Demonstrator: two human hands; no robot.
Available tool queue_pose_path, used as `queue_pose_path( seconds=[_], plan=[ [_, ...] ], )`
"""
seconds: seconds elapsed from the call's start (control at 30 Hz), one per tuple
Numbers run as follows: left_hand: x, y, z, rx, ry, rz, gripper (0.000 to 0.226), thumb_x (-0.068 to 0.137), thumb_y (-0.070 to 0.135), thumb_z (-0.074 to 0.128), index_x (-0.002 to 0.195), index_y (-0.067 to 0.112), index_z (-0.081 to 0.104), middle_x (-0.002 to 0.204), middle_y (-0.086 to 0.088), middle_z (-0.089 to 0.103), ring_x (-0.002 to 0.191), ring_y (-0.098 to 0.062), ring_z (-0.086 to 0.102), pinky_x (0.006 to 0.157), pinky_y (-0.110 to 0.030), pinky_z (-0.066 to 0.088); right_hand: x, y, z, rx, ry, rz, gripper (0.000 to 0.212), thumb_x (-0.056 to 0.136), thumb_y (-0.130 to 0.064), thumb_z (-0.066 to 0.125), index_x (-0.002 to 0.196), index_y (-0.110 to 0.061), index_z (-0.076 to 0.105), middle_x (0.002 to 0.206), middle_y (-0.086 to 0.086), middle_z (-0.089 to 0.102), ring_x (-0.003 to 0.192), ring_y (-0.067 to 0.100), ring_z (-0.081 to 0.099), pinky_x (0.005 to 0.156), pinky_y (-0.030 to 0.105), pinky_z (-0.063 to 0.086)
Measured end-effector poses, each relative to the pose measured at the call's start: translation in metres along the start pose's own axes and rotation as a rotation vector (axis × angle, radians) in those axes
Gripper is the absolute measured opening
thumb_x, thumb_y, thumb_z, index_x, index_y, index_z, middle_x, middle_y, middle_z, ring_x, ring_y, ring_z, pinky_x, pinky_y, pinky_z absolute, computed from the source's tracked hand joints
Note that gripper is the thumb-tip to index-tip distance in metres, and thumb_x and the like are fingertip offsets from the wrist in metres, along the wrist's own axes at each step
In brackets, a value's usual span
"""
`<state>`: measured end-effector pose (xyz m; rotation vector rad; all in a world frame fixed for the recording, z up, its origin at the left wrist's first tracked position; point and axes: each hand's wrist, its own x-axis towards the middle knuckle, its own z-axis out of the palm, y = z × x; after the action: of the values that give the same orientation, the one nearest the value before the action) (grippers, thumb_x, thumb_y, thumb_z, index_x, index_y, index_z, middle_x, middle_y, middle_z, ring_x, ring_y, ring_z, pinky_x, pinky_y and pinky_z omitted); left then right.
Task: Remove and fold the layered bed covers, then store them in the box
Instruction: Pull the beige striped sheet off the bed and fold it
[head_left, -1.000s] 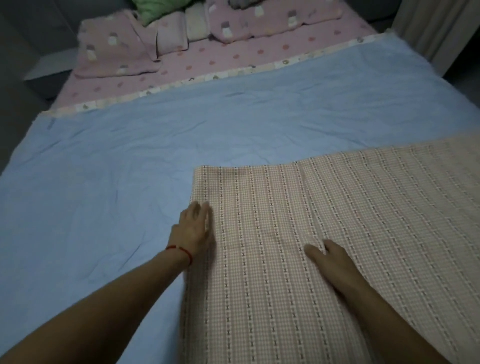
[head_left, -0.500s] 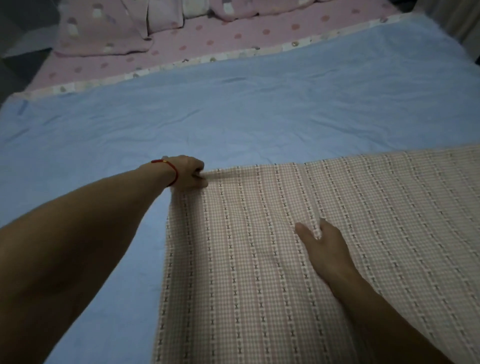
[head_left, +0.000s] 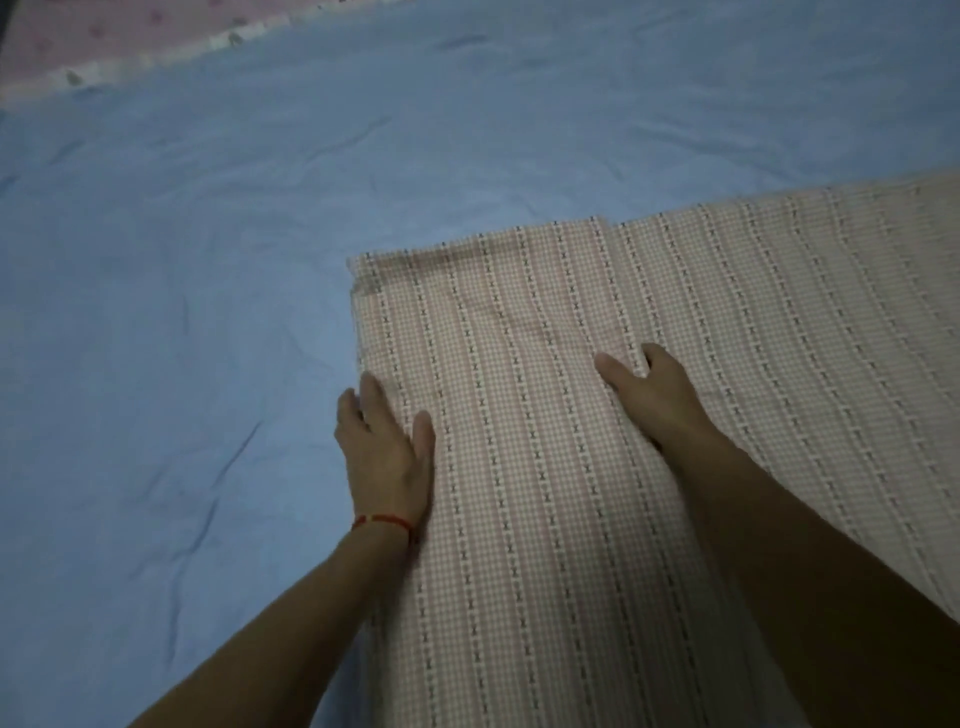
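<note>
Pressing flat: left hand (head_left: 387, 457) lies palm down on the left edge of the folded pink checked cover (head_left: 597, 415), fingers (head_left: 375, 400) straight and close together, thumb out on the fabric, outer fingers over the edge. Right hand (head_left: 657, 397) rests on the cover's middle, thumb spread; its other fingers curl down into the fabric, cannot tell if they pinch a crease. Red string bracelet (head_left: 384, 521) on left wrist. Cover sits on the blue sheet (head_left: 208, 312) spread over the bed, far left corner slightly rumpled. Pink patterned sheet (head_left: 78, 41) shows at top left.
</note>
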<state>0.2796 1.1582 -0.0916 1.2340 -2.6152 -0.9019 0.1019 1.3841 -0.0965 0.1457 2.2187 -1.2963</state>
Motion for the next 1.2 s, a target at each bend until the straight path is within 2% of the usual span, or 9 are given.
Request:
queue_pose_path(
  seconds=[0.23, 0.4, 0.53, 0.67, 0.77, 0.87, 1.0, 1.13, 1.2],
  plan=[
    [-0.140, -0.055, -0.066, -0.244, -0.404, -0.289, 0.053, 0.088, 0.042, 0.072, 0.130, 0.027, 0.042, 0.116, 0.016, 0.061, 0.099, -0.006, 0.061, 0.092, -0.034, 0.051, -0.169, 0.089, -0.040, -0.120, -0.244, 0.084, 0.036, 0.091, -0.047, 0.068, 0.123, -0.029, 0.065, 0.111, -0.015, 0.072, 0.098, -0.006, 0.067, 0.094, 0.029, 0.054],
    [-0.161, -0.081, -0.085, -0.292, -0.563, -0.293, 0.028, 0.090, 0.033, 0.072, 0.112, 0.027, 0.056, 0.108, 0.014, 0.067, 0.094, 0.002, 0.065, 0.079, -0.019, 0.051, -0.242, 0.123, -0.035, -0.057, -0.065, 0.141, 0.035, 0.088, -0.046, 0.065, 0.117, -0.026, 0.067, 0.107, -0.016, 0.072, 0.092, -0.008, 0.065, 0.097, 0.032, 0.053],
    [-0.160, -0.083, -0.086, -0.155, -0.604, -0.249, 0.024, 0.090, 0.034, 0.072, 0.104, 0.029, 0.053, 0.103, 0.016, 0.063, 0.095, -0.002, 0.062, 0.080, -0.023, 0.052, -0.245, 0.117, -0.022, -0.343, 0.039, 0.170, 0.042, 0.091, -0.050, 0.065, 0.116, -0.018, 0.053, 0.097, -0.005, 0.068, 0.078, 0.006, 0.063, 0.079, 0.039, 0.057],
    [-0.110, -0.064, -0.077, -0.096, -0.444, -0.267, 0.045, 0.079, 0.059, 0.073, 0.106, 0.025, 0.060, 0.096, 0.012, 0.068, 0.087, -0.009, 0.066, 0.076, -0.033, 0.055, -0.210, 0.077, 0.002, -0.737, 0.281, -0.259, 0.073, 0.085, -0.047, 0.067, 0.145, -0.015, 0.040, 0.142, 0.016, 0.049, 0.121, 0.032, 0.052, 0.097, 0.054, 0.047],
    [-0.048, -0.043, -0.066, -0.098, -0.348, -0.286, 0.065, 0.074, 0.074, 0.062, 0.100, 0.015, 0.067, 0.093, 0.002, 0.073, 0.085, -0.017, 0.069, 0.072, -0.033, 0.054, -0.154, 0.054, 0.013, -0.886, 0.131, -0.430, 0.080, 0.094, -0.057, 0.045, 0.161, -0.030, 0.011, 0.169, 0.013, -0.001, 0.155, 0.036, 0.002, 0.119, 0.067, 0.011],
    [0.019, -0.009, -0.050, -0.179, -0.264, -0.287, 0.061, 0.081, 0.066, 0.063, 0.099, 0.007, 0.069, 0.091, -0.005, 0.073, 0.089, -0.024, 0.070, 0.072, -0.030, 0.049, -0.093, 0.044, 0.021, -1.002, 0.026, -0.475, 0.074, 0.097, -0.064, 0.022, 0.162, -0.033, 0.001, 0.169, 0.010, -0.015, 0.154, 0.034, -0.019, 0.119, 0.068, -0.001],
    [0.110, 0.042, -0.037, -0.294, -0.126, -0.338, 0.049, 0.091, 0.054, 0.061, 0.103, 0.006, 0.067, 0.104, -0.008, 0.067, 0.090, -0.023, 0.065, 0.078, -0.031, 0.050, -0.054, 0.050, 0.027, -1.006, 0.110, -0.481, 0.074, 0.100, -0.062, 0.021, 0.163, -0.026, 0.006, 0.169, 0.014, -0.005, 0.156, 0.035, -0.009, 0.120, 0.065, 0.004],
    [0.185, 0.071, -0.029, -0.300, -0.093, -0.379, 0.074, 0.091, 0.054, 0.062, 0.141, 0.000, 0.047, 0.139, -0.014, 0.053, 0.123, -0.031, 0.056, 0.101, -0.042, 0.049, -0.048, 0.067, 0.035, -1.025, 0.292, -0.618, 0.071, 0.101, -0.052, 0.037, 0.161, -0.017, 0.023, 0.167, 0.020, 0.011, 0.155, 0.040, 0.006, 0.119, 0.068, 0.013],
    [0.205, 0.072, -0.021, -0.312, -0.110, -0.435, 0.073, 0.090, 0.041, 0.070, 0.144, 0.000, 0.041, 0.139, -0.009, 0.051, 0.117, -0.027, 0.056, 0.097, -0.040, 0.051, -0.042, 0.070, 0.037, -0.988, 0.342, -0.659, 0.070, 0.099, -0.048, 0.044, 0.159, -0.016, 0.028, 0.166, 0.021, 0.016, 0.154, 0.041, 0.011, 0.117, 0.068, 0.016]
  ],
)
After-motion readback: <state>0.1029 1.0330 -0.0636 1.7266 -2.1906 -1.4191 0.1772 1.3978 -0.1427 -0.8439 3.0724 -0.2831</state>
